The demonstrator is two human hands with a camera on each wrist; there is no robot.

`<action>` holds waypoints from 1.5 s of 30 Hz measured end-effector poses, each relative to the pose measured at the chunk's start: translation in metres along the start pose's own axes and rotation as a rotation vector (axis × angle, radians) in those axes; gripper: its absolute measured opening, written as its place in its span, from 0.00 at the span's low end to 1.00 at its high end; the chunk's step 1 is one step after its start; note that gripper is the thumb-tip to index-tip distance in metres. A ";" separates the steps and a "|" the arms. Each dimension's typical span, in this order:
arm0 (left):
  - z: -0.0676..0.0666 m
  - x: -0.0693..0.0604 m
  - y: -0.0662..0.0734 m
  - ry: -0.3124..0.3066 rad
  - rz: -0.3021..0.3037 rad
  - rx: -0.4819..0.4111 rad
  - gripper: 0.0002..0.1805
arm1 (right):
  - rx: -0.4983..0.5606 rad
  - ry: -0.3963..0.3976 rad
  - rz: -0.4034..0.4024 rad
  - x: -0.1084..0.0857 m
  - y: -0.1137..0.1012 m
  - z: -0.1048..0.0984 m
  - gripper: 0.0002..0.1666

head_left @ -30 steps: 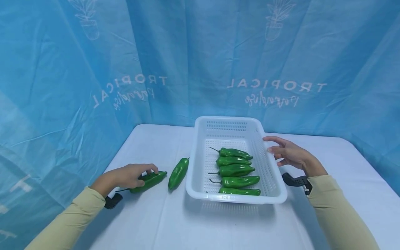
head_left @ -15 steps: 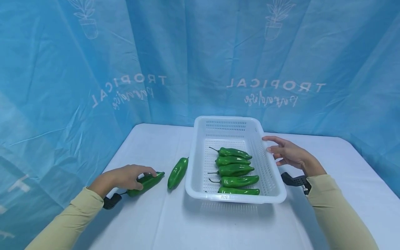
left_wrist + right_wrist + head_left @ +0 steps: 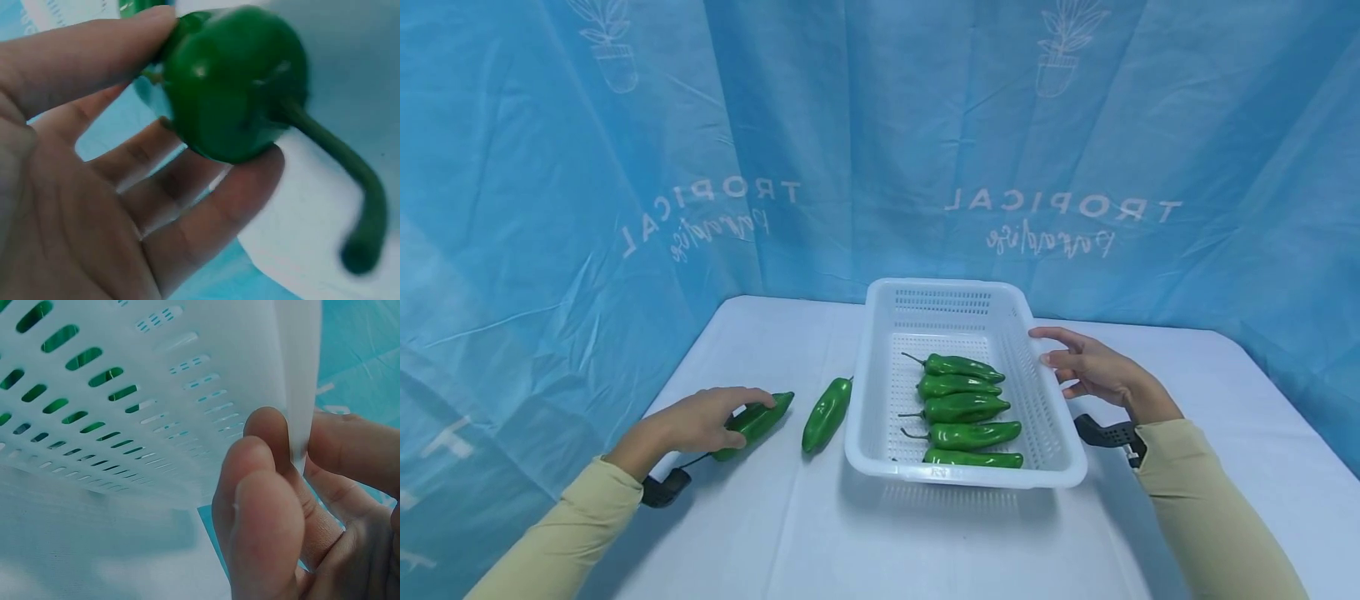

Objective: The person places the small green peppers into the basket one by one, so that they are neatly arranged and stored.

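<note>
My left hand (image 3: 703, 421) grips a long green pepper (image 3: 760, 423) at the left of the table. In the left wrist view, the thumb and fingertips curl round this pepper (image 3: 231, 81), whose bent stem points toward the camera. A second green pepper (image 3: 827, 415) lies between that hand and a white plastic basket (image 3: 962, 475). Several green peppers (image 3: 967, 408) lie side by side in the basket, stems to the left. My right hand (image 3: 1097, 367) holds the basket's right rim. In the right wrist view, its fingers (image 3: 269, 512) pinch the edge of the slotted basket wall (image 3: 244, 362).
A white cloth (image 3: 760, 325) covers the table. Blue printed curtains (image 3: 895, 150) hang behind it and along the left side. The basket stands at the back, slightly right of the middle.
The gripped pepper's tip has swung away toward the back and a little left, with my left hand moving slightly along. My right hand and the basket have stayed in place.
</note>
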State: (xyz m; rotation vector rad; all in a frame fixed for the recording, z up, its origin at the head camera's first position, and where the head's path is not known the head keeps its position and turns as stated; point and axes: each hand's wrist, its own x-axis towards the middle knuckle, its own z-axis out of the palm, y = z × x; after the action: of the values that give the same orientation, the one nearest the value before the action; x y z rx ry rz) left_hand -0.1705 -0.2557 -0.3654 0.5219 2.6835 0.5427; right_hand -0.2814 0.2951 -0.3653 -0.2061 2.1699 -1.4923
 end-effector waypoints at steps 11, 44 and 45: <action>-0.002 -0.001 0.004 0.075 0.025 0.005 0.30 | -0.002 -0.009 -0.013 -0.001 -0.001 0.000 0.38; -0.070 0.028 0.055 0.227 0.209 0.192 0.31 | -0.009 -0.018 -0.013 0.001 0.002 -0.001 0.38; -0.073 0.031 0.058 0.226 0.220 0.204 0.31 | -0.011 -0.017 -0.014 0.002 0.002 -0.001 0.39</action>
State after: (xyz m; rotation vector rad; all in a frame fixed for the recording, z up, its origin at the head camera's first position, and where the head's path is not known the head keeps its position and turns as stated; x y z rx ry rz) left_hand -0.2105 -0.2150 -0.2852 0.8679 2.9345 0.4079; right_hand -0.2830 0.2962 -0.3670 -0.2381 2.1682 -1.4812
